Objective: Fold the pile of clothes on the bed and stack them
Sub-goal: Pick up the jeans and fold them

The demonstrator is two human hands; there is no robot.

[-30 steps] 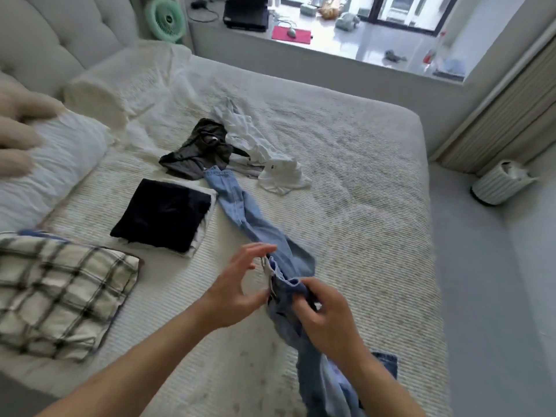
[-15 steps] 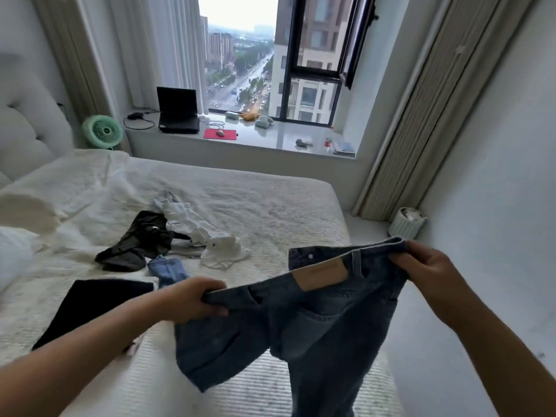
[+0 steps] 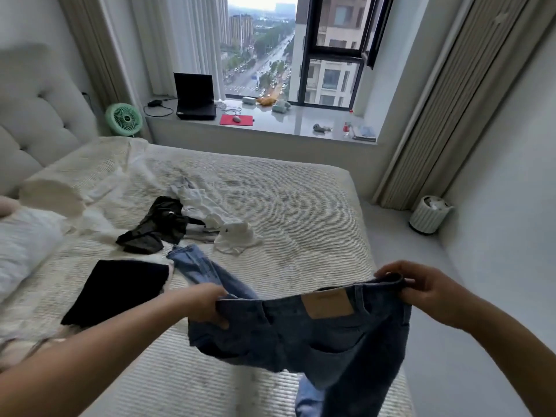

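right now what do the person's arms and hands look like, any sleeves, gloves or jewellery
Both forearms are bare as far as the frame shows, with no sleeve in view. The left hand and the right hand wear no gloves, and no ring, watch or bracelet shows.

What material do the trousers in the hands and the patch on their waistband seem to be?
The jeans look like blue denim: matte, mottled wash, stitched pockets. The waistband patch is tan and smooth, probably leather or an imitation; the picture cannot tell which.

The tan patch [image 3: 327, 303] on the jeans [image 3: 301, 335] carries print too blurred to read.
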